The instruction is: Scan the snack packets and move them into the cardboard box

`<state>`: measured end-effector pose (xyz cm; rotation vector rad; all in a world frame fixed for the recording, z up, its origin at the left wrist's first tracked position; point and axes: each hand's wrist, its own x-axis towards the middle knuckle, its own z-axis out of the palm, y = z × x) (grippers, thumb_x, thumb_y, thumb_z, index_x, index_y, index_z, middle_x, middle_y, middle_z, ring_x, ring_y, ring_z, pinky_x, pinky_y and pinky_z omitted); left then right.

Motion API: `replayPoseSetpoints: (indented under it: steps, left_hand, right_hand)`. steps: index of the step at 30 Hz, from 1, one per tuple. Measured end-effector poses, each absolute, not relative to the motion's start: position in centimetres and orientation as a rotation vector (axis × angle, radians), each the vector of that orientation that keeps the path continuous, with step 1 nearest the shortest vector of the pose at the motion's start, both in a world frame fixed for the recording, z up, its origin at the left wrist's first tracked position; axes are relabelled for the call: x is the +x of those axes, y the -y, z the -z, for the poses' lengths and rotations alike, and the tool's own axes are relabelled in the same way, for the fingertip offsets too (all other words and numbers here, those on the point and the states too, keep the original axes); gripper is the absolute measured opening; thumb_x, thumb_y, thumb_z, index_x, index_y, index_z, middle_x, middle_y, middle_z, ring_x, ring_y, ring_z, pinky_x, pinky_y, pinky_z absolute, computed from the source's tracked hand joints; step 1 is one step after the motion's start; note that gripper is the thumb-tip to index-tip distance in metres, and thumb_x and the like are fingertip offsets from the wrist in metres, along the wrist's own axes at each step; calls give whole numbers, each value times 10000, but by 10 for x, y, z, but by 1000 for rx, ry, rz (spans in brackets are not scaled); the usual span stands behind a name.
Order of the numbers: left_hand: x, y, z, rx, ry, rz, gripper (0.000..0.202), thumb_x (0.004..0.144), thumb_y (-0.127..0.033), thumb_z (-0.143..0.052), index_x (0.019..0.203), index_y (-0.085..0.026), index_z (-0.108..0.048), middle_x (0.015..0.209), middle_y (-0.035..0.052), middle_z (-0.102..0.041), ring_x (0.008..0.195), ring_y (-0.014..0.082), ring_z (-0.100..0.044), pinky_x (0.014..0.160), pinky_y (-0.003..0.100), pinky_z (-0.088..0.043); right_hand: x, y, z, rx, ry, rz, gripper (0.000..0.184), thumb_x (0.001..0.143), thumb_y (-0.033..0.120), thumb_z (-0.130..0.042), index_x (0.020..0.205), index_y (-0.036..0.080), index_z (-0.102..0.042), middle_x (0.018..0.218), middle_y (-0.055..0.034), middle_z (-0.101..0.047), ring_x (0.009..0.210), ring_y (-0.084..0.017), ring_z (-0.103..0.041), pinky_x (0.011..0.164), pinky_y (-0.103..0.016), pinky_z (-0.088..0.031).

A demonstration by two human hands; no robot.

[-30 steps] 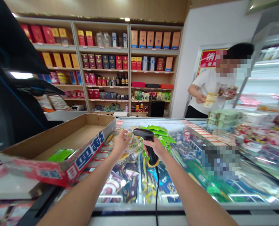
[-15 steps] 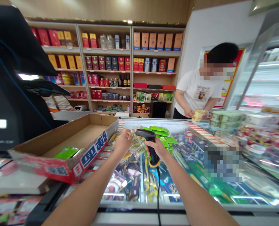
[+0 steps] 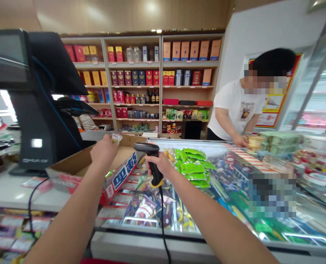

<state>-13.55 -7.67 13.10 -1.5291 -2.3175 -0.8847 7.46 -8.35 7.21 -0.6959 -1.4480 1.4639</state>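
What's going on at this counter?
Someone's right hand grips a black handheld scanner with a cord. Their left hand pinches a small clear packet over an open cardboard box. Bright green packets lie in a pile on the glass-topped case. Across it, a person in a white shirt has a hand at a yellowish tub.

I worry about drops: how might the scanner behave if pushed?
The scanner would probably stay rigid, looking like hard plastic. Standing, it may tip, its head jutting beyond a slim handle. The cord at the handle's base could tug it.
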Motion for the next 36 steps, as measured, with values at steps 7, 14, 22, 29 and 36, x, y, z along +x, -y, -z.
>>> replayPoseSetpoints:
  steps: [7,14,22,29,36]
  left_hand:
    - [-112,67,-110,-1750,1919,1111,489,856,-163,-490,1338,-84,-469,1350,217,-549,1271,312,-523,1059,414,-408]
    - [-42,22,-46,-2222,1873,1027,369,831,-269,-590,1161,-104,-578,1170,196,-642,1139,297,-601,999,375,-444]
    - [-55,-16,11,-2136,2019,1146,80,695,-208,-656,724,-205,-581,759,91,-669,868,284,-670,787,333,-490]
    - [-58,-4,-9,-2141,2088,2670,119,718,-219,-604,637,-166,-535,534,-3,-538,574,161,-599,575,249,-483]
    - [-44,11,-18,-2161,1820,3389,122,671,-109,-704,670,-121,-582,553,-17,-552,486,62,-523,556,186,-486]
  right_hand:
    - [67,81,-65,-705,1416,-1439,299,615,424,-726,640,185,-549,470,34,-561,364,-116,-511,370,-238,-428]
    - [124,65,-39,-859,1204,-1241,254,629,390,-683,575,177,-556,454,23,-552,347,-114,-501,360,-243,-408]
    - [149,58,-19,-886,1145,-1291,233,630,375,-714,634,178,-588,480,21,-565,386,-124,-516,393,-258,-432]
    - [138,65,-18,-867,1131,-1408,299,584,333,-722,810,166,-619,629,0,-652,420,-112,-542,404,-244,-433]
    - [138,71,-20,-976,1332,-1331,133,584,246,-637,689,170,-607,544,6,-636,351,-110,-511,338,-220,-385]
